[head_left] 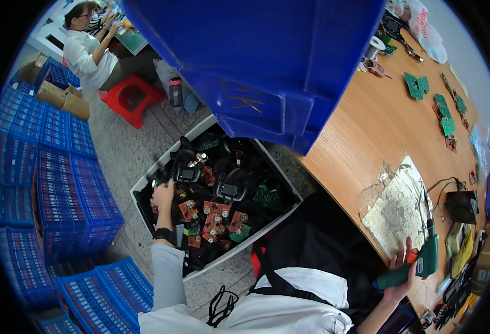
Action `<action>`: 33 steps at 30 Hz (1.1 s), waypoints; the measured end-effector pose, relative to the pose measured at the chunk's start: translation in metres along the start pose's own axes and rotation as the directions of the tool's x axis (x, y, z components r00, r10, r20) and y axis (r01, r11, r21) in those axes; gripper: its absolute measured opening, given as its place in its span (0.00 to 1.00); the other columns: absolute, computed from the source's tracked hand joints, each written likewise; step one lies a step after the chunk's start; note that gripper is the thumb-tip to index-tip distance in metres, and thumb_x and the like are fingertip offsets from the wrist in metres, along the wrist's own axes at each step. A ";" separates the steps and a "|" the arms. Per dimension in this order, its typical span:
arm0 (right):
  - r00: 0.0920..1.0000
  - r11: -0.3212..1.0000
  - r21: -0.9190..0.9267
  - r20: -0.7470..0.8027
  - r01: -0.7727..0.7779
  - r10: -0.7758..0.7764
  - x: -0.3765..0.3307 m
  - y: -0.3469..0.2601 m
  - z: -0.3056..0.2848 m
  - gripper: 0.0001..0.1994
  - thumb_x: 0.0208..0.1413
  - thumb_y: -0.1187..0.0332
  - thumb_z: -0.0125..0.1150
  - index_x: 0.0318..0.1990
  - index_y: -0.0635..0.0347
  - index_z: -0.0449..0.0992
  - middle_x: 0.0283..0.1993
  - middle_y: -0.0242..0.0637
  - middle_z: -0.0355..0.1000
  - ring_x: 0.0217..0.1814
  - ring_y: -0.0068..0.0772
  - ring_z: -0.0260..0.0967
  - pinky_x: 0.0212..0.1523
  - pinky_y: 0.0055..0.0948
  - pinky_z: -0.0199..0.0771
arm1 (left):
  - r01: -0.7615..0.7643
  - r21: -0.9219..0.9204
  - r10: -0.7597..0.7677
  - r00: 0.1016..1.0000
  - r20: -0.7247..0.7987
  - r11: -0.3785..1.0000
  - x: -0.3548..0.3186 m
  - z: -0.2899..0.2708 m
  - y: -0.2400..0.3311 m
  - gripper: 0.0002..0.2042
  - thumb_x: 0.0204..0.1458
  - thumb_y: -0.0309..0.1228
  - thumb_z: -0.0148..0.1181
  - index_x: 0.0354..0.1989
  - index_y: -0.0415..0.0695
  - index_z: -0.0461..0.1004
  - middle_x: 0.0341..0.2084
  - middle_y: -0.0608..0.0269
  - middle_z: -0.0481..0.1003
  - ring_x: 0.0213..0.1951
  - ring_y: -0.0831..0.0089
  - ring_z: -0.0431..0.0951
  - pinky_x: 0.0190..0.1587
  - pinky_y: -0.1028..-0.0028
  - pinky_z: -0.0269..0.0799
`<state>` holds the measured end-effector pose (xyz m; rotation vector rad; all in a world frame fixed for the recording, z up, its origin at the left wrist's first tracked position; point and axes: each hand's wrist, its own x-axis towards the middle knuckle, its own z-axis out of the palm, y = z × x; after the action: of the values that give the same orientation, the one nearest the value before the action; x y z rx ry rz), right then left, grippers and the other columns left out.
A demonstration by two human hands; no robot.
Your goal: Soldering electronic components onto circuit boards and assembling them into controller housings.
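The left hand (163, 196) is being reached into the white bin (145, 181) on the floor, fingers curled over black parts at its left edge w/ red circuit boards (214, 214) lying just right, while a green power tool (417, 264) is being gripped by the right hand (401, 270), well right of the bin.

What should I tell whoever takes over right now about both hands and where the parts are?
Left hand: reaching down into the white bin on the floor, on the black parts and red circuit boards; whether it grips anything cannot be told.
Right hand: closed around the green power screwdriver at the edge of the wooden bench, beside the stained work mat.
Done: tool in hand.
Left: nothing from the bin is on the mat yet. Green boards lie further along the bench.
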<state>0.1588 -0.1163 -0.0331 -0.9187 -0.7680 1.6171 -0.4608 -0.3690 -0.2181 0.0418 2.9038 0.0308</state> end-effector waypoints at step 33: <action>0.998 0.990 0.129 0.020 0.052 -0.055 -0.020 -0.022 -0.022 0.24 0.42 0.58 0.65 0.45 0.56 0.65 0.58 0.49 0.58 0.51 0.41 0.65 0.47 0.39 0.71 | -0.488 -0.831 0.764 -0.418 0.490 0.266 -0.298 -0.182 0.171 0.19 0.54 0.29 0.55 0.55 0.42 0.67 0.44 0.63 0.73 0.44 0.76 0.73 0.44 0.77 0.69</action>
<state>0.1911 -0.1302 -0.0214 -0.7823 -0.6907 1.6126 -0.2099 -0.2107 0.0328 1.3416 1.0057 0.4143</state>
